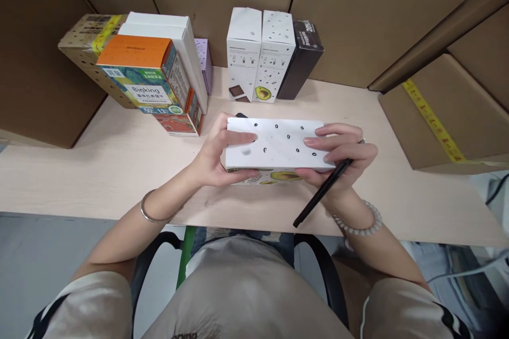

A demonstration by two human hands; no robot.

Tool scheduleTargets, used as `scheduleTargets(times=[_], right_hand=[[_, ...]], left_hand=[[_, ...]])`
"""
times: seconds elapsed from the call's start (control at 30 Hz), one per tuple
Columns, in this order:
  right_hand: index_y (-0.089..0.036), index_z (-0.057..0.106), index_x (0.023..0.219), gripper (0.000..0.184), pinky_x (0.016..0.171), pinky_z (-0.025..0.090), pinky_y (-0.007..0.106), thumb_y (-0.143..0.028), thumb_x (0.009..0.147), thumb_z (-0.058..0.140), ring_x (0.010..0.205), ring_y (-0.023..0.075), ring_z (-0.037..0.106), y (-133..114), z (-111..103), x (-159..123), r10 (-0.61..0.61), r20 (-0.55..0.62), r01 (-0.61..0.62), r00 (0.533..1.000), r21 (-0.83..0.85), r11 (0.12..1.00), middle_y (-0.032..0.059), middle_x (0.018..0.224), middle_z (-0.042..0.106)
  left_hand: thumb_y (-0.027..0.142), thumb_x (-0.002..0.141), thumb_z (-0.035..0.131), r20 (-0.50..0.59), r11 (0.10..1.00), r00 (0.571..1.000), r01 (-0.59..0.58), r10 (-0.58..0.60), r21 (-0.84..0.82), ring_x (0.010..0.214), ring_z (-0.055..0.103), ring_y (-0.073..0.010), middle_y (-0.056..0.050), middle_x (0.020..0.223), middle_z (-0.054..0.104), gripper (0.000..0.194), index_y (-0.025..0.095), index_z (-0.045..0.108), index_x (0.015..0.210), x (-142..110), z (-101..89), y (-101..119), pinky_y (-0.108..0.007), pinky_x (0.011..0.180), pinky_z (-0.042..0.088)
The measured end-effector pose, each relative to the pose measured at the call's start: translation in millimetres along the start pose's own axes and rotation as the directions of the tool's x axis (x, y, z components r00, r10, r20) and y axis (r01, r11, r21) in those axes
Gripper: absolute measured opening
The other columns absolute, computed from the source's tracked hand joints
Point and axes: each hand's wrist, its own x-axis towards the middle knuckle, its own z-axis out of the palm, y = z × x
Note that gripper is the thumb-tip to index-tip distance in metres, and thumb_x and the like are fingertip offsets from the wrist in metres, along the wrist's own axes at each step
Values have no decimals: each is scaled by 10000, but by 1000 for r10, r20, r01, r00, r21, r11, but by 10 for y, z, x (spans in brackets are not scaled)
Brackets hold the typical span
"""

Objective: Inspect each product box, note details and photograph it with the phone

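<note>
Between my two hands is a white carton (278,143) with small dark bean-like marks on its upper side and avocado pictures on the side toward me. My left hand (222,153) grips its left end, fingers on top and thumb at the near edge. At the right end, my right hand (342,156) holds the carton with its fingertips. A black pen (322,193) is also tucked in that hand, slanting down toward the table's front edge. Part of a dark object (240,115) shows behind the carton; its kind is hidden.
Two white cartons (244,63) and a dark box (300,61) stand at the back. To the left are orange Binking boxes (135,52), a white box (190,58), a purple box (204,63) and a taped brown carton (89,63). Large cardboard boxes (377,26) border the table (99,169).
</note>
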Motion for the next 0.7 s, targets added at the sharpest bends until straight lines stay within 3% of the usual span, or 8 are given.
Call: scheduleTargets(times=[0.17, 0.3, 0.37, 0.47, 0.57, 0.63, 0.7], right_hand=[[-346, 561, 1107, 475, 843, 670, 555, -635, 885, 865, 1026, 316, 785, 40, 7, 25, 16, 3, -16, 1000, 62, 998, 13, 909, 816], [-353, 612, 1101, 432, 823, 674, 542, -627, 885, 868, 978, 302, 783, 44, -58, 34, 31, 58, -35, 998, 58, 998, 11, 892, 815], [-354, 638, 1122, 429, 825, 676, 541, -628, 884, 867, 973, 301, 786, 46, -57, 16, 21, 44, -23, 999, 61, 998, 11, 900, 816], [-351, 652, 1202, 460, 910, 680, 591, -647, 904, 838, 1043, 317, 802, 56, -5, -30, 20, 7, -20, 1000, 49, 999, 18, 975, 823], [-345, 638, 1300, 497, 1055, 644, 668, -644, 939, 803, 1226, 348, 785, 105, 33, -83, 76, 27, -76, 997, 10, 997, 55, 1213, 822], [-343, 629, 1351, 504, 1090, 630, 660, -636, 968, 773, 1335, 355, 744, 173, 8, -138, 94, 9, -93, 996, -24, 995, 84, 1410, 770], [-345, 632, 1319, 461, 1062, 637, 628, -686, 1012, 671, 1352, 346, 732, 245, -55, -222, 98, -54, -102, 994, -75, 992, 91, 1476, 735]], left_hand=[[559, 861, 918, -40, 999, 998, 39, -39, 7, 994, 616, -235, -64, 1115, 600, 722, 317, 629, 1477, -4, 33, 75, -353, 791, 563], [503, 878, 915, -3, 999, 999, 45, -45, -9, 1062, 600, -257, -78, 1129, 577, 594, 281, 672, 1372, 11, 20, 116, -378, 841, 576], [501, 908, 885, 1, 1000, 1000, 28, -28, 8, 1040, 583, -256, -77, 1107, 587, 592, 290, 647, 1408, -18, 28, 86, -382, 825, 576], [619, 864, 890, -8, 1000, 1000, -7, 7, 18, 1087, 584, -272, -100, 1239, 603, 917, 321, 463, 1619, -127, 74, -25, -431, 868, 608], [710, 751, 947, 37, 999, 998, 49, -49, 9, 1315, 588, -348, -159, 1553, 469, 1374, 351, 87, 1761, -243, 123, -157, -592, 1070, 595], [691, 719, 979, 67, 992, 990, 129, -128, -5, 1460, 536, -405, -163, 1665, 381, 1472, 395, -23, 1756, -284, 136, -220, -673, 1194, 509], [695, 692, 993, 42, 978, 978, 205, -204, -34, 1546, 479, -429, -147, 1718, 344, 1467, 431, 7, 1746, -297, 136, -254, -683, 1280, 430]])
